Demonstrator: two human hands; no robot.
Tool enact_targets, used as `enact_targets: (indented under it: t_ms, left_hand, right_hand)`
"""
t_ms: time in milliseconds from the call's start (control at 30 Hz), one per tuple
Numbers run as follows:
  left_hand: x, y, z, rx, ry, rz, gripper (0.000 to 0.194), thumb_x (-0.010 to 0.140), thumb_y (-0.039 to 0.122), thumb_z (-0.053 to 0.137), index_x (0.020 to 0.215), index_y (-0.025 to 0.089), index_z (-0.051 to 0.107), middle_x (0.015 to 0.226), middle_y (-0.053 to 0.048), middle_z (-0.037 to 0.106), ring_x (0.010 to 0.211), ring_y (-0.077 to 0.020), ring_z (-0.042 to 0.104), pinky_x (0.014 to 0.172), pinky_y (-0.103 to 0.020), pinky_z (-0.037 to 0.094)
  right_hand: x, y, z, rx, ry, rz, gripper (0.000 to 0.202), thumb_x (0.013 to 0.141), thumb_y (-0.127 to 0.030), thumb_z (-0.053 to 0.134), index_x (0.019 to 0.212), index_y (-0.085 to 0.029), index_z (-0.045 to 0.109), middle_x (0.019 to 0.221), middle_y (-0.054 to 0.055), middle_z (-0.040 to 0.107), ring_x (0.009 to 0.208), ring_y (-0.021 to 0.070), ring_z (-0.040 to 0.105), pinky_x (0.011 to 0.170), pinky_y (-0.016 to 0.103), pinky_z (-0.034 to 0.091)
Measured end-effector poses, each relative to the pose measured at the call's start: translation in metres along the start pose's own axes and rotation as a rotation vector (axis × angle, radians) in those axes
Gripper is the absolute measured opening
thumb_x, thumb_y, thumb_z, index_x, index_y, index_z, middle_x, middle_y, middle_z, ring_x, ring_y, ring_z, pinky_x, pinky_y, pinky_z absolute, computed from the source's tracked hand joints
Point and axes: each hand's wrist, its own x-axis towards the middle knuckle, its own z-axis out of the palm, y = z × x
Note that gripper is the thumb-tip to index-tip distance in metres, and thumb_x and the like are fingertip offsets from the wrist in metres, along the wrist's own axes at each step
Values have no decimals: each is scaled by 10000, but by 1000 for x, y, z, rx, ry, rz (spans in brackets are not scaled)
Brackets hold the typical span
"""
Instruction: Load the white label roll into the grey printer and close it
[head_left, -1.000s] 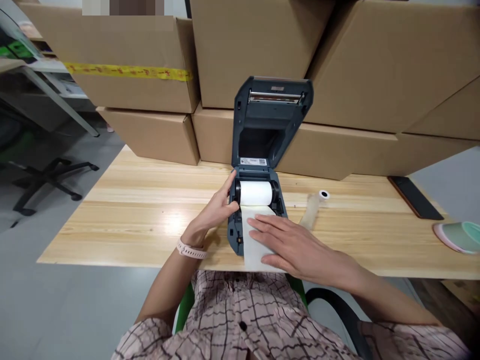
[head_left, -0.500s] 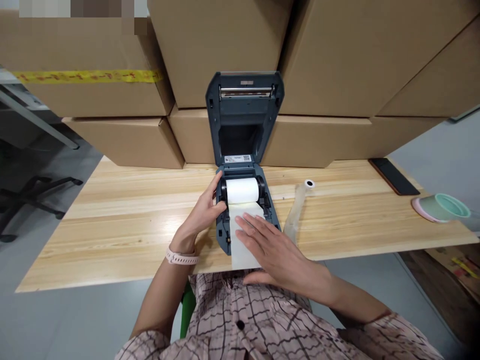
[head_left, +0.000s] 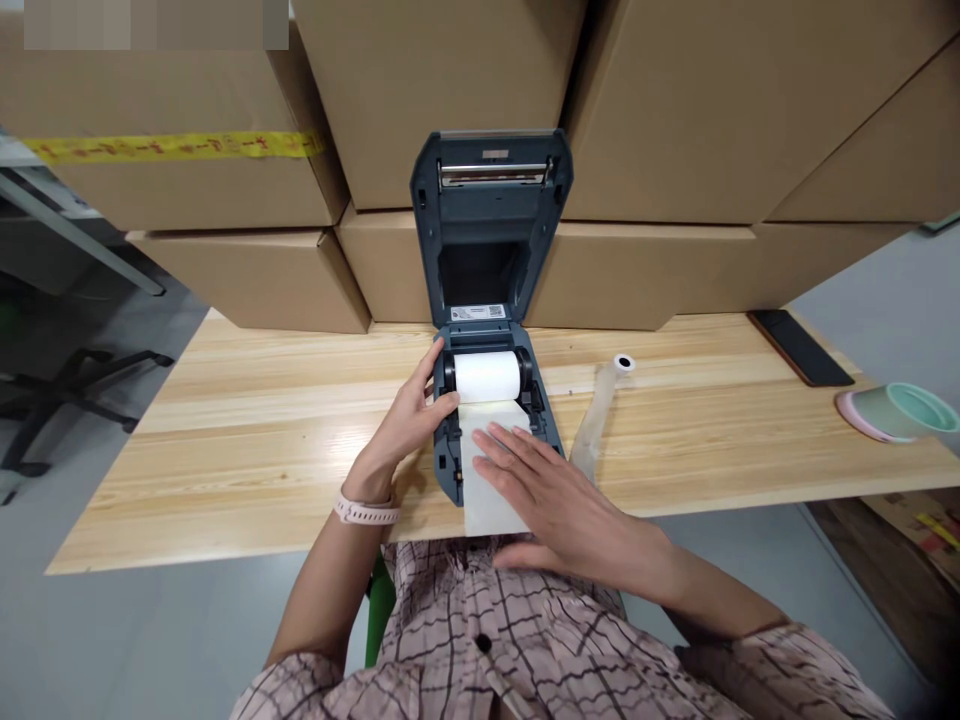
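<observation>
printer (head_left: 448, 480) open on table (head_left: 262, 450); sticker (head_left: 478, 312) in lid, text and code too small to read. 1 white paper roll (head_left: 487, 377) in its bay, strip (head_left: 487, 500) over its front. left hand (head_left: 405, 420) open against its left side, right hand (head_left: 555, 500) open, flat on strip. behind-left: box (head_left: 172, 195), yellow tape (head_left: 172, 147), marks unreadable.

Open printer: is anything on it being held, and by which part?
The left hand holds the printer by its left side; the right hand just lies flat on the paper strip.
</observation>
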Motion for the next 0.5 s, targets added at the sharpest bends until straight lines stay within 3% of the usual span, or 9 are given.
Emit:
enact_targets:
  t_ms: [67, 133, 200, 267, 300, 367, 433, 500]
  left_hand:
    - [2, -3, 0, 1, 15, -2, 873, 891, 454, 706, 1646, 239, 323, 1716, -110, 341, 1606, -361, 269, 1299, -545, 304]
    - [2, -3, 1, 3, 20, -17, 878, 900, 481, 701, 1650, 244, 311, 1714, -112, 345, 1601, -360, 281, 1301, -549, 295]
    - [-1, 0, 3, 27, 30, -31, 875, 915, 491, 686, 1657, 253, 289, 1712, -117, 348, 1599, -360, 289, 1305, -560, 277]
    - [-13, 9, 10, 157, 96, 10, 854, 934, 477, 669, 1661, 268, 272, 1742, -109, 276, 1626, -358, 209, 1319, -579, 216]
    - [-22, 14, 16, 268, 149, 60, 835, 946, 460, 661, 1661, 275, 272, 1761, -100, 216, 1642, -353, 137, 1327, -588, 171]
    - [-44, 25, 29, 514, 198, 213, 818, 954, 414, 664, 1659, 274, 275, 1779, -97, 109, 1651, -353, 44, 1330, -615, 88]
    - [-68, 30, 42, 674, 70, 352, 747, 980, 375, 633, 1647, 303, 304, 1741, -104, 271, 1634, -348, 182, 1324, -641, 68]
    - [-88, 29, 54, 788, -53, 461, 748, 975, 388, 647, 1640, 296, 319, 1652, -127, 449, 1586, -358, 325, 1319, -661, 87]
  right_hand:
    - [-5, 5, -24, 177, -42, -108, 843, 898, -685, 656, 1550, -185, 466, 1680, 168, 389, 1577, 314, 352, 1265, 535, 387]
    - [-4, 17, -56, 362, 73, -186, 613, 953, -633, 628, 1472, -315, 549, 1578, 60, 563, 1471, 232, 525, 1226, 454, 455]
    - [8, 38, -87, 427, 435, -108, 419, 1022, -509, 604, 1416, -367, 586, 1489, -1, 641, 1396, 193, 597, 1191, 435, 487]
    - [32, 69, -112, 336, 873, 23, 425, 1036, -470, 598, 1437, -334, 563, 1521, 17, 607, 1418, 213, 571, 1204, 472, 460]
    - [47, 88, -122, 324, 935, 126, 486, 1053, -516, 545, 1492, -316, 497, 1587, 34, 538, 1470, 211, 510, 1226, 473, 427]
    - [82, 125, -137, 335, 890, 220, 632, 1056, -626, 451, 1567, -266, 362, 1677, 72, 410, 1513, 190, 441, 1241, 445, 392]
    - [117, 156, -146, 413, 805, 282, 676, 1074, -664, 314, 1601, -241, 285, 1704, 79, 360, 1528, 187, 413, 1230, 418, 391]
    - [146, 171, -151, 543, 735, 298, 682, 1092, -630, 140, 1600, -212, 321, 1609, 44, 501, 1492, 196, 470, 1182, 378, 423]
